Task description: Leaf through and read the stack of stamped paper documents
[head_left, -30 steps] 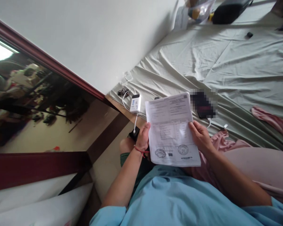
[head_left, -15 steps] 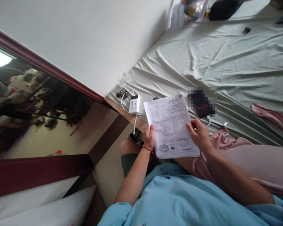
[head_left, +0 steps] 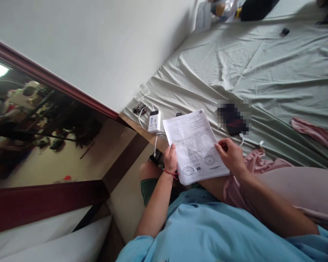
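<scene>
A printed paper document (head_left: 192, 145) with round stamps near its lower edge is held over my lap, slightly tilted. My left hand (head_left: 170, 158) grips its left edge, thumb on top and the other fingers hidden beneath. At the opposite edge, my right hand (head_left: 231, 154) pinches the paper between thumb and curled fingers. Beyond the right hand lies a dark phone (head_left: 235, 122), partly blurred out, with a white cable plugged in. To the left of the sheet sits a white power bank (head_left: 154, 121) with cables attached.
A wrinkled pale green sheet (head_left: 251, 65) covers the bed. Small dark beads or earphones (head_left: 140, 108) lie near the wall. Pink cloth (head_left: 278, 163) is at my right. A small black object (head_left: 285, 32) and a black bag (head_left: 258, 9) lie farther back. A mirror (head_left: 57, 120) stands at left.
The document and my left hand have shifted slightly left, and the paper has turned a little counterclockwise. My right hand stays at its right edge.
</scene>
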`<state>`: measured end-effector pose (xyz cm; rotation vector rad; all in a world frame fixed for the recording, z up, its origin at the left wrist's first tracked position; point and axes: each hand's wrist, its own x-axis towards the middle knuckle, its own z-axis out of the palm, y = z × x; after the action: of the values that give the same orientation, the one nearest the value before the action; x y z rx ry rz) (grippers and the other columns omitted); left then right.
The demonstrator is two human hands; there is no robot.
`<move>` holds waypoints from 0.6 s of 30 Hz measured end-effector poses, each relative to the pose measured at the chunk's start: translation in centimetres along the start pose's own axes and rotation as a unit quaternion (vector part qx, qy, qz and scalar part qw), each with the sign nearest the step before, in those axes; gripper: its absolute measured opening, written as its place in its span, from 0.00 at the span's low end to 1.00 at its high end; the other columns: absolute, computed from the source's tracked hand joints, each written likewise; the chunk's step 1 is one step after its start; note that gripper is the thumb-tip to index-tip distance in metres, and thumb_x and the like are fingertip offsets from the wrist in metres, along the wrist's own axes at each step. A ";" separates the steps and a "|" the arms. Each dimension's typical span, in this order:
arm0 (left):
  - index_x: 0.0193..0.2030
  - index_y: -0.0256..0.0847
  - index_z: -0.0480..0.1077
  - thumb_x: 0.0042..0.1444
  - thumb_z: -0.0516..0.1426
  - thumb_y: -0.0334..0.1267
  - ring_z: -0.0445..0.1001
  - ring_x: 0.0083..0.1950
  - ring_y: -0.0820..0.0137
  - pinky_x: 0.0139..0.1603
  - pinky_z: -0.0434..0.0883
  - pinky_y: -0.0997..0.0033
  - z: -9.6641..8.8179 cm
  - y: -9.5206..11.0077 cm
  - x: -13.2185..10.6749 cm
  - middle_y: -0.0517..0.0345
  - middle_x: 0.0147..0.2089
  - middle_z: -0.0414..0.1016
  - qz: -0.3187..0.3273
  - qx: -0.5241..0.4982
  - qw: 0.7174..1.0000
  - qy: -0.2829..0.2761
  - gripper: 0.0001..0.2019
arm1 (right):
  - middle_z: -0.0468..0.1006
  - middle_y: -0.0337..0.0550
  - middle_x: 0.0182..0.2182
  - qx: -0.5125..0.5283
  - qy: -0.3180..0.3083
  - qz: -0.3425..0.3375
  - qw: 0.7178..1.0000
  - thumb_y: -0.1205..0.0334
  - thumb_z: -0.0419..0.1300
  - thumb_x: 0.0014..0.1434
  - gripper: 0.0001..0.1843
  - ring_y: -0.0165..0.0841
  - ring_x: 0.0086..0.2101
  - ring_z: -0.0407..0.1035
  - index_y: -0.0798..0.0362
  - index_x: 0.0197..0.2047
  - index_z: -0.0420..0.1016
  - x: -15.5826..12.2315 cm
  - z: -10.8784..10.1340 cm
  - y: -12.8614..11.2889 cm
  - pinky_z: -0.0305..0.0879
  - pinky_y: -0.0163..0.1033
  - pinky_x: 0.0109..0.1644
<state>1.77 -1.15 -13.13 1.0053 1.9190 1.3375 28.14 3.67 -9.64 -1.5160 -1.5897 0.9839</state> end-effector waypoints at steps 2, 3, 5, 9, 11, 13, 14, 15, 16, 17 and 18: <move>0.29 0.38 0.65 0.64 0.51 0.63 0.65 0.32 0.70 0.34 0.64 0.71 0.0 0.0 -0.2 0.57 0.28 0.66 0.001 0.014 1.000 0.007 0.28 | 0.76 0.42 0.27 -0.004 -0.006 -0.004 1.000 0.49 0.59 0.60 0.13 0.35 0.28 0.69 0.51 0.33 0.72 -0.1 0.0 0.0 0.61 0.39 0.35; 0.28 0.38 0.64 0.64 0.51 0.64 0.64 0.31 0.70 0.34 0.64 0.71 0.0 0.1 -0.3 0.57 0.28 0.66 0.002 0.019 1.000 0.010 0.28 | 0.76 0.42 0.26 -0.005 -0.006 -0.006 1.000 0.50 0.59 0.60 0.13 0.34 0.27 0.68 0.50 0.32 0.72 -0.1 0.0 0.0 0.60 0.39 0.35; 0.31 0.38 0.65 0.64 0.50 0.64 0.65 0.32 0.70 0.35 0.64 0.70 0.0 0.3 -0.5 0.57 0.29 0.67 0.009 0.024 1.000 0.014 0.28 | 0.75 0.41 0.24 -0.007 -0.007 -0.008 1.000 0.50 0.59 0.60 0.13 0.34 0.26 0.67 0.50 0.32 0.72 -0.1 -0.1 0.1 0.59 0.39 0.34; 0.39 0.39 0.68 0.67 0.48 0.62 0.67 0.37 0.67 0.40 0.65 0.68 0.1 0.8 -0.8 0.55 0.33 0.69 0.044 0.027 0.998 0.023 0.26 | 0.76 0.41 0.24 -0.017 -0.011 -0.011 1.000 0.51 0.58 0.61 0.13 0.34 0.26 0.66 0.50 0.30 0.72 -0.1 -0.1 0.0 0.58 0.39 0.34; 0.39 0.39 0.68 0.68 0.47 0.61 0.66 0.37 0.67 0.41 0.65 0.67 0.1 0.9 -0.9 0.55 0.33 0.68 0.053 0.037 0.997 0.030 0.25 | 0.76 0.42 0.25 -0.021 -0.009 -0.012 1.000 0.51 0.57 0.61 0.12 0.34 0.26 0.67 0.50 0.33 0.73 -0.2 -0.1 -0.2 0.59 0.40 0.34; 0.37 0.39 0.67 0.68 0.46 0.61 0.65 0.36 0.67 0.41 0.64 0.67 0.2 1.0 -0.9 0.54 0.33 0.67 0.057 0.056 0.996 0.037 0.25 | 0.77 0.41 0.27 -0.024 -0.004 -0.010 1.000 0.52 0.57 0.62 0.12 0.33 0.26 0.67 0.50 0.38 0.75 -0.3 -0.1 -0.4 0.59 0.39 0.34; 0.36 0.40 0.66 0.68 0.46 0.61 0.65 0.36 0.67 0.41 0.64 0.66 0.1 1.0 -0.9 0.54 0.33 0.67 0.058 0.066 0.995 0.039 0.25 | 0.77 0.41 0.28 -0.028 0.000 -0.014 1.000 0.52 0.57 0.62 0.11 0.33 0.26 0.67 0.50 0.40 0.75 -0.4 -0.1 -0.4 0.59 0.40 0.34; 0.35 0.40 0.66 0.68 0.46 0.60 0.65 0.36 0.67 0.41 0.64 0.66 0.1 1.0 -0.9 0.54 0.33 0.68 0.060 0.073 0.995 0.039 0.25 | 0.77 0.42 0.29 -0.035 0.005 -0.025 0.999 0.53 0.57 0.62 0.11 0.33 0.26 0.67 0.50 0.40 0.75 -0.5 -0.1 -0.5 0.60 0.40 0.34; 0.35 0.39 0.65 0.68 0.46 0.60 0.65 0.36 0.67 0.41 0.64 0.66 0.1 1.0 -0.9 0.54 0.33 0.68 0.061 0.077 0.994 0.038 0.25 | 0.77 0.43 0.31 -0.043 0.014 -0.042 0.998 0.55 0.57 0.62 0.10 0.33 0.27 0.67 0.50 0.39 0.76 -0.5 -0.1 -0.5 0.60 0.40 0.35; 0.35 0.39 0.66 0.69 0.45 0.60 0.65 0.36 0.66 0.41 0.64 0.66 0.1 1.0 -0.8 0.54 0.33 0.68 0.061 0.078 0.994 0.036 0.25 | 0.77 0.44 0.34 -0.051 0.026 -0.064 0.996 0.56 0.58 0.62 0.09 0.34 0.29 0.68 0.50 0.37 0.76 -0.5 0.0 -0.5 0.62 0.41 0.36; 0.36 0.39 0.66 0.69 0.45 0.60 0.66 0.36 0.66 0.40 0.64 0.66 0.1 1.0 -0.9 0.54 0.33 0.69 0.060 0.078 0.995 0.034 0.25 | 0.76 0.46 0.36 -0.055 0.040 -0.089 0.994 0.57 0.58 0.62 0.09 0.35 0.32 0.69 0.50 0.36 0.76 -0.5 0.0 -0.5 0.63 0.42 0.38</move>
<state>2.56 -1.61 -12.14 1.1812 2.0684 1.3198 27.92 3.12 -9.21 -1.4391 -1.7126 0.7392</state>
